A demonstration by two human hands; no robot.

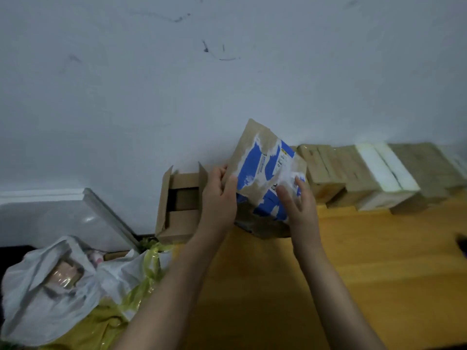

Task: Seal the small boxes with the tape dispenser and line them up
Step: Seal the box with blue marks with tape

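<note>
Tabletop [366, 274]: one box [262, 168] in two hands [219, 198] [299, 208]

Both bare forearms reach forward; the left hand [218, 195] grips the box [262, 168] at its left edge, fingers curled; the right hand [298, 205] holds its lower right.

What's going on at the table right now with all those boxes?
A person is handling a brown box with a torn blue label, held tilted at the back of the wooden table. The left hand grips its left edge and the right hand holds its right side. To its right, a row of boxes is lined up against the wall. To its left stands an open cardboard box, flaps up.
</note>
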